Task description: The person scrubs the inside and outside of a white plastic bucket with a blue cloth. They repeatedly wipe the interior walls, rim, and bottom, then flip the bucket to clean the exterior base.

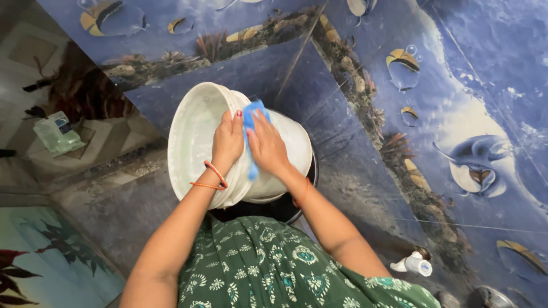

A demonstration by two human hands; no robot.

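left hand (227, 142) clamps rim of tilted white plastic bucket (197, 134), frame centre; right hand (267, 145) presses blue scrub cloth (252, 122) flat against bucket wall.

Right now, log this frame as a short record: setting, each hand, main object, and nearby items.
Setting: tiled wall corner with blue sea-life pictures
Main object: white plastic bucket, tipped on its side over a dark round basin
Left hand: gripping the bucket's rim, orange bangles at the wrist
Right hand: pressing a blue scrub cloth against the bucket's outer wall
Nearby: white tap at lower right; pale green packet on the floor at left
Clothing: green patterned garment
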